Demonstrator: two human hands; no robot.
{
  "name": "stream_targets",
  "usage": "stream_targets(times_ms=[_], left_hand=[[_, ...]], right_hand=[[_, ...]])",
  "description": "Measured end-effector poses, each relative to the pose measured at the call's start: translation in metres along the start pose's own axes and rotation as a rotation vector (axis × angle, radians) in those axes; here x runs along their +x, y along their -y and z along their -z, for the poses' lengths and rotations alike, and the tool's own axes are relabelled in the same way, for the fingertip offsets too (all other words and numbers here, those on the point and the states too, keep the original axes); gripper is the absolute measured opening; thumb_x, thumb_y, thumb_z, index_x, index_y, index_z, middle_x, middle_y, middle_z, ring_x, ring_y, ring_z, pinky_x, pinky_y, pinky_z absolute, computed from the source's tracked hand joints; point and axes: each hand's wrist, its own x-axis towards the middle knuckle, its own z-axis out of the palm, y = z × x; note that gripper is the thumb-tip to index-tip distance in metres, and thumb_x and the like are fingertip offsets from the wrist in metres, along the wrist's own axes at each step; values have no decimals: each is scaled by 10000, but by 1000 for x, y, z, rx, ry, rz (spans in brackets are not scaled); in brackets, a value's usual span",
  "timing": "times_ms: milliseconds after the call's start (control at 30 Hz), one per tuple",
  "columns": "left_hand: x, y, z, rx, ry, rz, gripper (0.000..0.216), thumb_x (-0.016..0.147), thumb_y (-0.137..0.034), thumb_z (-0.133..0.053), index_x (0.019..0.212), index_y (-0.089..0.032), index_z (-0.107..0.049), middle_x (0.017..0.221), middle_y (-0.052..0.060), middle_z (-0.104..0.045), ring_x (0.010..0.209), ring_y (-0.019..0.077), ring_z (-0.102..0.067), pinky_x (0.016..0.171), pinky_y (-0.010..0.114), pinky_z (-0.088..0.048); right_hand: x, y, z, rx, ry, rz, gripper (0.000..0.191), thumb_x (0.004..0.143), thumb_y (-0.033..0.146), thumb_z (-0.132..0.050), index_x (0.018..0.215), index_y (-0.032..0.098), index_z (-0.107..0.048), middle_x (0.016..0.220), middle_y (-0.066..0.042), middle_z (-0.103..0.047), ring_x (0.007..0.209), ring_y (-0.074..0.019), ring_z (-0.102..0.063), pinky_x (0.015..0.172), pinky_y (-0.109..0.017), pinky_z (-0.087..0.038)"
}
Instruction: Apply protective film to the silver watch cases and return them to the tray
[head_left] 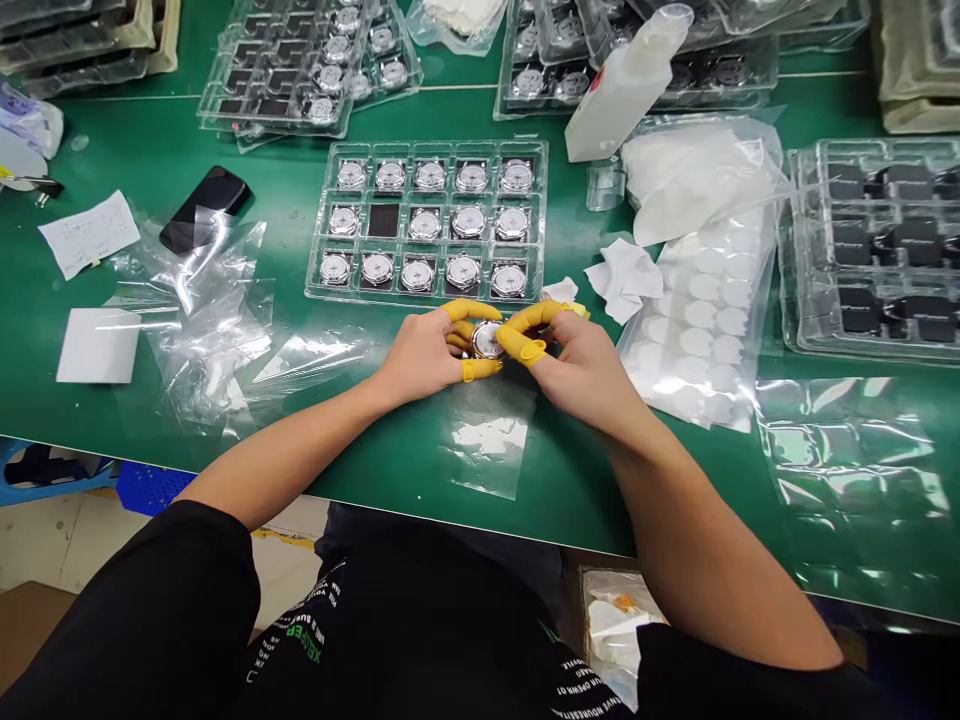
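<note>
A round silver watch head [488, 340] is held between my two hands, just in front of a clear plastic tray [315, 290]. My left hand [420, 352], with yellow finger cots, grips it from the left, thumb below and fingers above. My right hand [589, 365], also in yellow cots, closes on its right side, fingertips overlapping its face. The tray carries rows of similar silver watch heads on dark pads; one compartment in the middle row shows only its dark pad [384, 220]. A clear plastic film [489, 440] lies on the green table below my hands.
Crumpled white cloths [624, 280] and a sheet of round white stickers [694, 330] lie to the right, near a tray of dark pieces [851, 245]. A plastic bottle [622, 90] leans behind. Leftward are clear films [217, 340], a black phone [206, 208] and stacked trays [277, 60].
</note>
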Motion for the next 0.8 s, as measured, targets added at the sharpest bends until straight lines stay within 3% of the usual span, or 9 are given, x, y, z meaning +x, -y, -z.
stream_targets(times_ms=[533, 800], left_hand=[[0, 1, -2, -10, -15, 10, 519, 621, -177, -863, 1112, -179, -692, 821, -19, -721, 758, 96, -692, 742, 227, -593], [-1, -2, -1, 4, -17, 31, 515, 630, -195, -873, 1110, -180, -685, 805, -22, -707, 739, 96, -671, 731, 242, -590]], right_hand=[[-2, 1, -6, -38, -99, 10, 159, 817, 382, -716, 833, 228, -682, 862, -46, -713, 763, -196, -598, 712, -364, -470], [1, -4, -2, -75, -129, 63, 208, 875, 441, -709, 917, 240, -678, 906, -43, -695, 799, -195, -617, 746, -372, -494]])
